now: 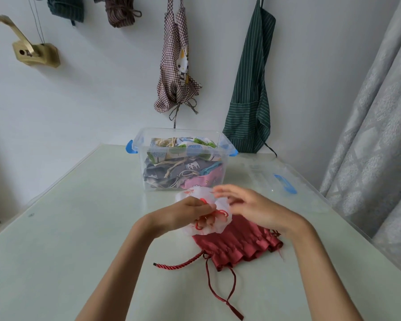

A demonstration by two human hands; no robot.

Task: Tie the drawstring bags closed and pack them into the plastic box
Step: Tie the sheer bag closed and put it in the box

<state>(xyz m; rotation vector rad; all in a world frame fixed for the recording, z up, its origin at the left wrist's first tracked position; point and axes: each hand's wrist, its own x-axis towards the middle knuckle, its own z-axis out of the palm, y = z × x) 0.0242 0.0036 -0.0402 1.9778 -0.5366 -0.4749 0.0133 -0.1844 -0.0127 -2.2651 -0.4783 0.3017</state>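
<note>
A small white drawstring bag (208, 228) with a red cord is held just above the table in the middle. My left hand (190, 212) pinches its gathered neck and red cord. My right hand (248, 207) hovers beside it with fingers spread, blurred, touching the bag's top edge. Under my right wrist a dark red satin drawstring bag (241, 244) lies flat, its ribbons and a twisted red cord (178, 265) trailing toward me. Behind stands the clear plastic box (183, 135) with blue latches, holding several tied patterned bags.
The box's clear lid (273, 179) with a blue latch lies on the table at the right. Aprons hang on the wall behind the box. A grey curtain (375, 135) runs along the table's right edge. The table's left half is bare.
</note>
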